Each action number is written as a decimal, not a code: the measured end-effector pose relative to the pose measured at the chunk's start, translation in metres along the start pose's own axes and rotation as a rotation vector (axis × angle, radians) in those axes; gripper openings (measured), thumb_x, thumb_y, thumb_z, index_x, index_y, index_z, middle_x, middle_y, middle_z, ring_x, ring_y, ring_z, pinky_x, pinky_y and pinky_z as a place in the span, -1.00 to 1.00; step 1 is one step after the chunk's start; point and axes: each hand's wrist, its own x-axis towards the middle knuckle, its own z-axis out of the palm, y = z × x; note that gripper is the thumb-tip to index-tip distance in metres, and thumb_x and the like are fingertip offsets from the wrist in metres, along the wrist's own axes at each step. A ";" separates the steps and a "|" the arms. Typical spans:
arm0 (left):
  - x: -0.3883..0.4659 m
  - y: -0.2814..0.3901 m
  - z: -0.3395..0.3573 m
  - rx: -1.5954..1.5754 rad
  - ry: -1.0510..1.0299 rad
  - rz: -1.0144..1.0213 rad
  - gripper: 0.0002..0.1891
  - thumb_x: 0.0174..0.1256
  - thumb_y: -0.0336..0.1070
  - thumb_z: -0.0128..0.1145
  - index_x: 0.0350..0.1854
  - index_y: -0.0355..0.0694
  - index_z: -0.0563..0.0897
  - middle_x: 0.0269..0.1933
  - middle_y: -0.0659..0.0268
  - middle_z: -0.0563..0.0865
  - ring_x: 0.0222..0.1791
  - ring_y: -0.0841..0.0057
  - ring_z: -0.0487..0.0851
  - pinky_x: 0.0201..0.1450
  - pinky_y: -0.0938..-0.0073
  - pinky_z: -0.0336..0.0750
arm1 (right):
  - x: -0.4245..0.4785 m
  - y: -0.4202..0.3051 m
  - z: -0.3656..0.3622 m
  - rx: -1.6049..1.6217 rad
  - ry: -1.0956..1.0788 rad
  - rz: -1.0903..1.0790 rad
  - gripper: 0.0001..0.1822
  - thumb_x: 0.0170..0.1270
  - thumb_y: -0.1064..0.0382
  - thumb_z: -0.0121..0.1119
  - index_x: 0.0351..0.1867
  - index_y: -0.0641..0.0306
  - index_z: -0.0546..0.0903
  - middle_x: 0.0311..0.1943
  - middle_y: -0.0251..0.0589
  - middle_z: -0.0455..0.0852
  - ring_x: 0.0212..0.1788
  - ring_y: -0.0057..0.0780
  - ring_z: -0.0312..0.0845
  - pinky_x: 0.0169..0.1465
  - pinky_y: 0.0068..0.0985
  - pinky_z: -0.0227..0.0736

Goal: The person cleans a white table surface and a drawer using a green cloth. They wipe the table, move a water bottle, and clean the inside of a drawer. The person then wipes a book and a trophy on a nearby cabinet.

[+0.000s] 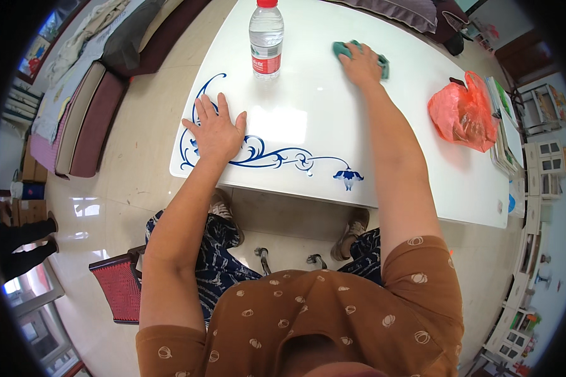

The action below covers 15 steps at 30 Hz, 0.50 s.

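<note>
My right hand presses a green cloth against the glossy white tabletop, towards the table's far side. The cloth is bunched under my palm and fingers, so part of it is hidden. Flat on the near left corner rests my left hand, its fingers spread and nothing in it. It covers part of a blue scroll-and-flower pattern on the table. Between my hands and farther off, a clear plastic water bottle with a red cap stands upright.
A red plastic bag with contents sits on the table's right side, beside a stack of papers or booklets. A sofa stands to the left. Beside me is a chair with a red woven seat. Another person's legs show at far left.
</note>
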 end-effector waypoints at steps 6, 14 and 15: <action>-0.001 0.000 0.002 -0.045 0.038 0.012 -0.22 0.54 0.26 -0.16 0.63 -0.16 0.22 0.64 -0.14 0.14 0.69 0.01 -0.02 0.51 -0.55 -0.21 | -0.077 0.051 -0.040 -0.064 0.054 0.016 -0.46 0.38 -0.16 0.18 0.38 -0.29 0.54 0.48 -0.14 0.35 0.50 0.02 0.19 0.35 0.13 0.38; -0.002 -0.002 0.004 -0.060 0.075 0.005 -0.22 0.53 0.26 -0.16 0.62 -0.17 0.25 0.64 -0.14 0.15 0.68 0.01 0.00 0.50 -0.55 -0.22 | -0.219 0.009 -0.084 0.002 0.017 -0.063 -0.51 0.34 -0.02 0.28 0.31 -0.21 0.62 0.46 -0.06 0.37 0.50 0.03 0.19 0.30 0.24 0.35; -0.002 -0.001 0.004 -0.060 0.083 0.008 -0.22 0.53 0.27 -0.16 0.62 -0.17 0.25 0.64 -0.14 0.15 0.68 0.01 0.00 0.51 -0.55 -0.22 | -0.240 -0.001 -0.092 0.009 -0.017 -0.051 -0.51 0.34 -0.01 0.28 0.31 -0.19 0.62 0.47 -0.04 0.35 0.53 0.04 0.14 0.32 0.24 0.33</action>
